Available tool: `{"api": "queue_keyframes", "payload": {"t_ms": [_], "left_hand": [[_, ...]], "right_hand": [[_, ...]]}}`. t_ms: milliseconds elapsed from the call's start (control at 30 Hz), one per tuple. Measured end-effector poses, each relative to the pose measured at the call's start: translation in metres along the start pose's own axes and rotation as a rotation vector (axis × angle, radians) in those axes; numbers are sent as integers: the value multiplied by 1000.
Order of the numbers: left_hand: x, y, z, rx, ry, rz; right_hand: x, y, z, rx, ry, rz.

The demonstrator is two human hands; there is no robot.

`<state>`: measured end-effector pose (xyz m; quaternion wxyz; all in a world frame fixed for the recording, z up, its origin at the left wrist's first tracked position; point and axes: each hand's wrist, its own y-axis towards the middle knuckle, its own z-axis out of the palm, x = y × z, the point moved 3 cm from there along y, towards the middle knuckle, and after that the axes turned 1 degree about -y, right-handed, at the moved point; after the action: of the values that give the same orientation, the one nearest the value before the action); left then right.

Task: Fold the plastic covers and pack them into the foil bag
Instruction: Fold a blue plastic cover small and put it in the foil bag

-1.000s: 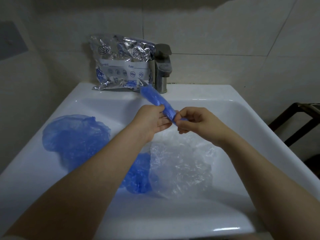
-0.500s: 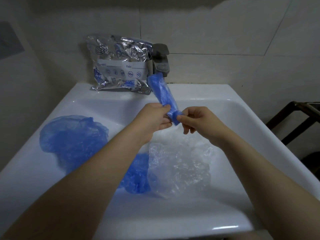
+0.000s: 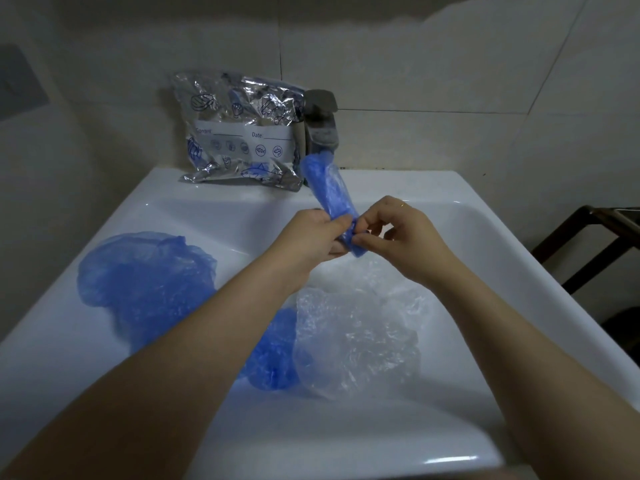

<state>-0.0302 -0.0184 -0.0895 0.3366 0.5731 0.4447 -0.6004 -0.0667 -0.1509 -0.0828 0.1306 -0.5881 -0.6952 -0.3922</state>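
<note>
While the left hand (image 3: 311,233) grips the lower end of a rolled blue cover (image 3: 329,192), the right hand (image 3: 401,237) pinches that same end between thumb and fingertips, above a white sink (image 3: 519,244). Below the hands, in the basin, lie a clear cover (image 3: 360,344), a spread blue cover (image 3: 145,282) to the left and another blue one (image 3: 273,362) between them. On the far rim, the foil bag (image 3: 239,133) leans beside the faucet (image 3: 322,123).

Head camera looks forward and down, close over the sink (image 3: 433,188).
</note>
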Motion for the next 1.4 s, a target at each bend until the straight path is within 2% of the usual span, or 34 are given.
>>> {"api": "queue_keyframes", "payload": {"t_ms": [167,433,633,733,833,967,1067,1200,1300,1400], "left_hand": [[-1,-4,-5,38,-159,-71],[-2,-5,-3,23,-165,-107],[-2,-3,4,-9,12,44],[-1,-5,4,62,19,48],[-3,-8,6,159,53,39],[-6,-9,7,164,8,41],[-3,-6,6,142,89,67],[-5,-7,4,172,112,78],[-7,-8,3,218,144,75],[-7,-8,-1,249,176,45]], "right_hand": [[4,-1,1,176,-167,-103],[8,0,1,108,-169,-87],[-4,1,1,67,73,120],[-9,0,0,11,235,251],[-9,0,-2,-30,233,279],[-7,0,-6,-72,256,283],[-8,-1,-2,-5,282,304],[-13,-3,-1,78,656,398],[-13,-1,-12,66,831,317],[-11,-2,-19,144,716,152]]}}
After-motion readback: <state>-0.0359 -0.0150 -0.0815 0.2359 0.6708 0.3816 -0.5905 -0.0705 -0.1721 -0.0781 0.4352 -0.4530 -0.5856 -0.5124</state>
